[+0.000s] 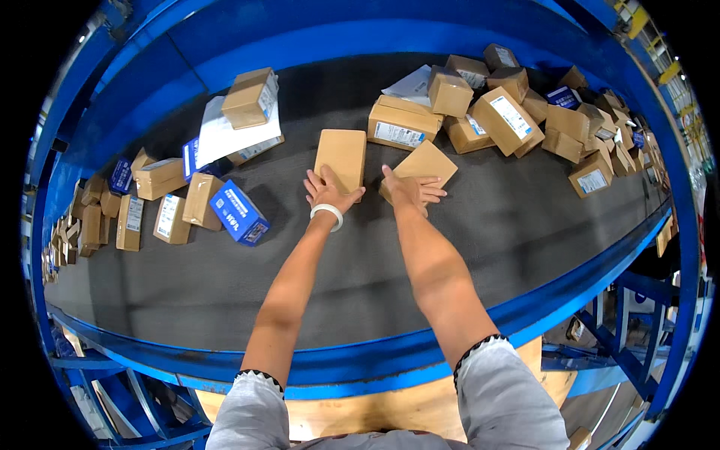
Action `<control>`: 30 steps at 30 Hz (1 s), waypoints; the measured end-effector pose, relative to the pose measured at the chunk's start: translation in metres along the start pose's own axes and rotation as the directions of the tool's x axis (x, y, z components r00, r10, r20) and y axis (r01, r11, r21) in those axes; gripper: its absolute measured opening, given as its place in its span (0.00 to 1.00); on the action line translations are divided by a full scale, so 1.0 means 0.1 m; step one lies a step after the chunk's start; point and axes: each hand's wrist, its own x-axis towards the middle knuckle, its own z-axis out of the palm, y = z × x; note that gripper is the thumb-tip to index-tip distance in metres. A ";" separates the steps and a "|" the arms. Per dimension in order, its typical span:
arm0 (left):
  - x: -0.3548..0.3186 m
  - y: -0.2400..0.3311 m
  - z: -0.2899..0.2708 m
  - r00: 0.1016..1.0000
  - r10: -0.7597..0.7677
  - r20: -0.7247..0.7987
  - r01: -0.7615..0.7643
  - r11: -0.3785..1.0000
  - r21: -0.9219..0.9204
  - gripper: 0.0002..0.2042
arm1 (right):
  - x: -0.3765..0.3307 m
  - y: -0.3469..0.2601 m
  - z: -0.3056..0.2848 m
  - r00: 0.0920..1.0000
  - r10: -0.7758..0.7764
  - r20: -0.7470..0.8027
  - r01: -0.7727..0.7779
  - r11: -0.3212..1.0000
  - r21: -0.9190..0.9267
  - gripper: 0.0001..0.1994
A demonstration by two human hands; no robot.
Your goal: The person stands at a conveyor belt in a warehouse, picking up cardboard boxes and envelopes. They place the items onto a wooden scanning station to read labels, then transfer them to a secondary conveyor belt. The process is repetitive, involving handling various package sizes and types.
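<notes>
Both my arms reach over the dark conveyor belt (247, 292). My left hand (331, 193), with a pale bangle at its wrist, lies with fingers spread on the near end of a plain brown cardboard box (345, 150). To its right, my right hand (411, 190) rests with fingers apart on a second brown carton (429, 161), which sits at an angle. Neither hand is wrapped round its box. No label shows on the upper face of either one. Behind the second carton is a wider labelled box (405, 114).
A heap of brown cartons (510, 112) fills the belt's right side. On the left lie more boxes, a blue printed box (240, 212) and a white mailer (225, 135) under a carton (246, 101). A blue metal rail (352, 367) borders the near edge.
</notes>
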 end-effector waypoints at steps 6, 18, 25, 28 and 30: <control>0.02 -0.05 0.22 0.999 -0.015 -0.034 0.017 0.997 0.070 0.65 | 0.14 0.39 -0.35 0.987 -0.068 0.145 0.055 0.994 0.096 0.74; -2.67 0.57 -0.20 0.658 0.444 0.609 0.722 -0.143 -0.677 0.43 | 0.11 4.42 -4.35 0.603 -0.773 0.196 -0.654 -0.338 0.677 0.39; -4.59 2.84 0.57 -0.043 0.899 0.437 0.985 0.111 -0.131 0.46 | -0.87 7.48 -5.06 0.982 -0.190 0.012 -0.148 -0.723 0.675 0.40; -5.58 3.42 1.12 -0.387 0.787 0.480 0.906 0.422 0.038 0.47 | -1.35 8.53 -4.87 0.987 0.152 -0.055 0.155 -0.793 0.589 0.39; -6.20 3.61 1.44 -0.528 0.656 0.539 0.810 0.579 0.090 0.46 | -1.58 9.06 -4.78 0.945 0.312 -0.097 0.309 -0.758 0.575 0.34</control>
